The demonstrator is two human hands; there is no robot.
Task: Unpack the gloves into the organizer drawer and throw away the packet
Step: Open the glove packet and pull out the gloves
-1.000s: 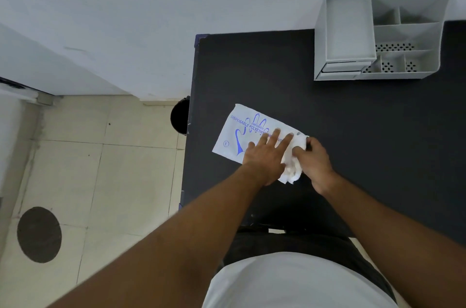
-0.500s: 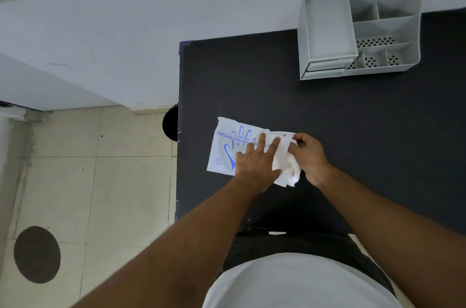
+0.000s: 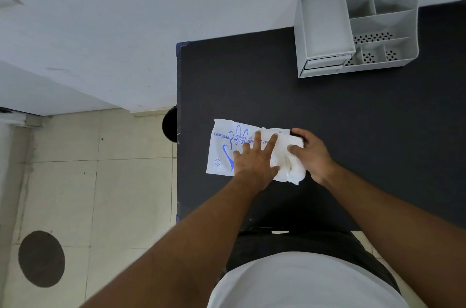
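A white plastic packet [image 3: 224,148] with blue print of a hand lies flat near the left edge of the black table [image 3: 353,131]. My left hand [image 3: 254,159] presses flat on it with fingers spread. A crumpled wad of thin white gloves [image 3: 287,156] sticks out of the packet's right end, and my right hand [image 3: 310,154] grips that wad. The grey organizer [image 3: 358,27] stands at the table's far side against the wall, with a small shut drawer [image 3: 324,64] low on its left front.
A dark round bin [image 3: 170,123] shows partly beyond the table's left edge on the tiled floor. A dark round patch [image 3: 41,258] marks the floor at lower left. The white wall runs behind the table.
The gloves have come further out of the packet toward the right under my right hand's pull. My left hand stays pressed on the packet. The camera has shifted slightly.
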